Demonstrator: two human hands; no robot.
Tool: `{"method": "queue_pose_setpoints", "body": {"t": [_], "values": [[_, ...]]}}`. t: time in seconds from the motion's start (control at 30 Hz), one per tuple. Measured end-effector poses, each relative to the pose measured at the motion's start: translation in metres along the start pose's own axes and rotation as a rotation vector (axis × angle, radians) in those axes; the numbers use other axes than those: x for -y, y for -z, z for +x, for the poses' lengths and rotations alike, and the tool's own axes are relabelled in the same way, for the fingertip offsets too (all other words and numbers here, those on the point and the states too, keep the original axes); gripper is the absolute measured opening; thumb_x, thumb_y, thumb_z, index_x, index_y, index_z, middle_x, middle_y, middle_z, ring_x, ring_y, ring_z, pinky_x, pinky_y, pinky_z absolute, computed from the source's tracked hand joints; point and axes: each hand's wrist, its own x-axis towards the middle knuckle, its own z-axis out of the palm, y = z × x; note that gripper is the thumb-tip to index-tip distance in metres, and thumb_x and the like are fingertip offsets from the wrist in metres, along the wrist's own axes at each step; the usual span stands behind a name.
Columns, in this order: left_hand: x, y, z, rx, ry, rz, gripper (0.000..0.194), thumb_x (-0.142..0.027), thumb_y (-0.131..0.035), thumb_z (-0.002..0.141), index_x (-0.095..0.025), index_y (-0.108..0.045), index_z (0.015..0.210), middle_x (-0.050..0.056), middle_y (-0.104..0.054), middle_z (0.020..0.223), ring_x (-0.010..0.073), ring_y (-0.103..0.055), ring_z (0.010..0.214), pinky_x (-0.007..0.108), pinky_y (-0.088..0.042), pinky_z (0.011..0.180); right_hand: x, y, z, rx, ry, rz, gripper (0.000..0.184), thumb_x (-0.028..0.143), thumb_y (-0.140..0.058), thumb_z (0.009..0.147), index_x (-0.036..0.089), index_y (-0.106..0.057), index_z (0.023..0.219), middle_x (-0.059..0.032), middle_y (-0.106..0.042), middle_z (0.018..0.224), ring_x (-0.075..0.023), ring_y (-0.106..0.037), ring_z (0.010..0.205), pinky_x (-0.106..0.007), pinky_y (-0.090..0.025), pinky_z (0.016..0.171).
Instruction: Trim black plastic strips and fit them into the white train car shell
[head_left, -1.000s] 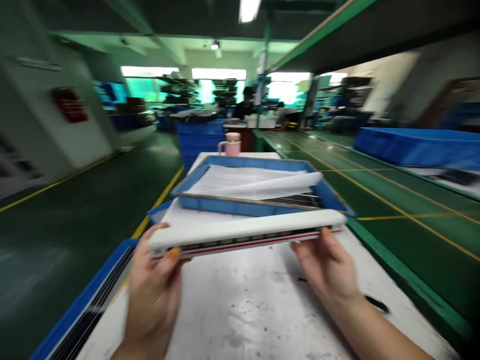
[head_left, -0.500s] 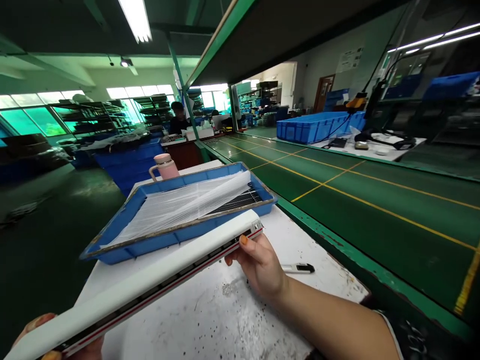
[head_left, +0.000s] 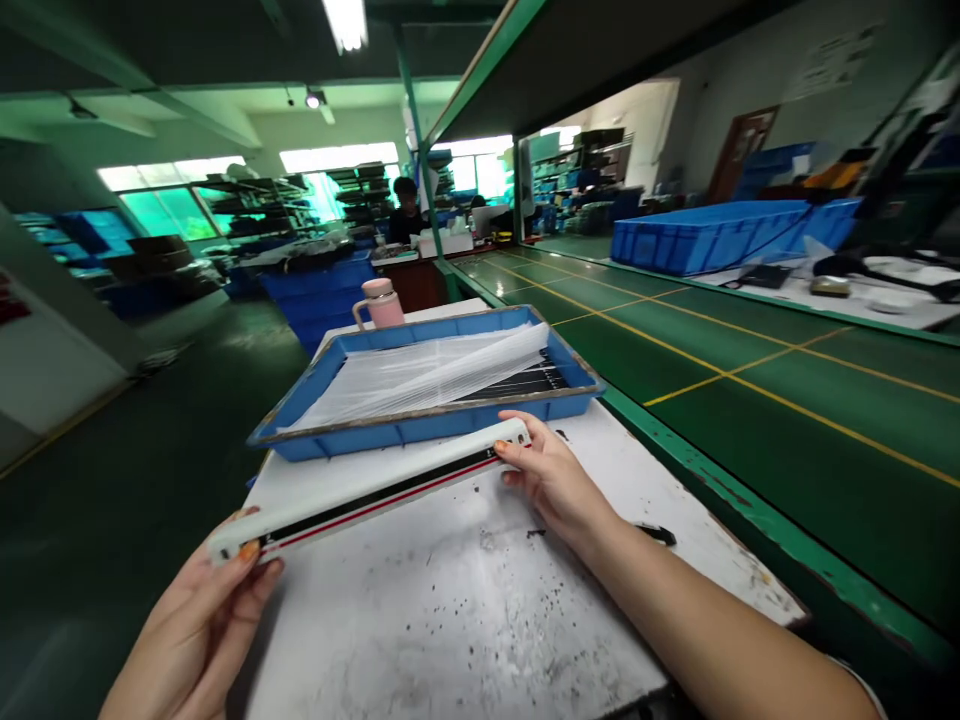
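A long white model train car (head_left: 382,488), with a black window band and a red stripe along its side, is held above the table between my hands. My left hand (head_left: 199,610) grips its near left end, thumb on the striped side. At the far right end, my right hand (head_left: 559,480) pinches it between thumb and fingers. Its striped side faces me. Just beyond it stands a blue tray (head_left: 360,440) holding white translucent sheets (head_left: 420,375) and dark strips. Partly behind my right forearm lies a cutter knife (head_left: 660,535).
The white table (head_left: 420,620) is stained and speckled. A pink bottle (head_left: 382,305) stands behind the tray. On the right runs a green surface with yellow lines (head_left: 727,375), and beyond it sits a large blue crate (head_left: 705,240). In the background a person (head_left: 406,215) is at another table.
The train car has moved farther from me and turned so that its striped side shows more fully. My left hand has come further into view. The camera view has swung left.
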Motion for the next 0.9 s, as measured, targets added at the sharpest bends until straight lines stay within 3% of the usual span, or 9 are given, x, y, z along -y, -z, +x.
{"method": "queue_pose_setpoints", "body": {"t": [0.13, 0.3, 0.47, 0.6, 0.9], "values": [[-0.01, -0.003, -0.005, 0.066, 0.061, 0.001, 0.053, -0.01, -0.088, 0.058, -0.023, -0.072, 0.107, 0.001, -0.073, 0.1, 0.0139, -0.071, 0.074, 0.019, -0.064, 0.069, -0.004, 0.009, 0.007, 0.073, -0.049, -0.316, 0.043, 0.038, -0.081, 0.071, 0.025, -0.064, 0.109, -0.0004, -0.065, 0.087, -0.0166, -0.061, 0.073, -0.031, -0.05, 0.065], [-0.007, 0.004, 0.002, 0.17, 0.045, 0.187, 0.058, -0.02, -0.091, 0.057, -0.02, -0.067, 0.11, 0.003, -0.07, 0.1, 0.0148, -0.07, 0.084, 0.021, -0.06, 0.078, -0.01, 0.018, 0.018, 0.147, -0.005, -0.696, 0.043, 0.033, -0.082, 0.07, 0.024, -0.065, 0.108, 0.001, -0.065, 0.083, -0.0166, -0.058, 0.066, -0.032, -0.047, 0.062], [0.0, 0.008, 0.009, 0.209, 0.043, 0.405, 0.06, -0.027, -0.09, 0.056, -0.017, -0.065, 0.11, 0.003, -0.067, 0.094, 0.0176, -0.065, 0.083, 0.027, -0.056, 0.073, -0.021, 0.025, 0.027, 0.196, 0.073, -1.007, 0.031, 0.03, -0.074, 0.084, 0.018, -0.064, 0.11, -0.0046, -0.065, 0.105, -0.0193, -0.061, 0.088, -0.039, -0.052, 0.08], [0.004, 0.004, 0.01, 0.2, -0.005, 0.553, 0.056, -0.029, -0.09, 0.054, -0.018, -0.069, 0.105, 0.005, -0.067, 0.102, 0.0217, -0.063, 0.091, 0.032, -0.052, 0.079, -0.026, 0.028, 0.029, 0.244, 0.139, -1.148, 0.026, 0.035, -0.065, 0.092, 0.019, -0.064, 0.113, -0.0069, -0.064, 0.113, -0.0218, -0.062, 0.1, -0.044, -0.052, 0.088], [0.005, 0.002, 0.007, 0.201, -0.073, 0.762, 0.059, -0.027, -0.084, 0.052, -0.019, -0.071, 0.109, 0.008, -0.067, 0.112, 0.0261, -0.061, 0.092, 0.04, -0.048, 0.086, -0.022, 0.031, 0.024, 0.341, 0.253, -1.297, 0.038, 0.033, -0.067, 0.09, 0.021, -0.059, 0.125, -0.0089, -0.06, 0.126, -0.0261, -0.057, 0.113, -0.05, -0.047, 0.096]]}}
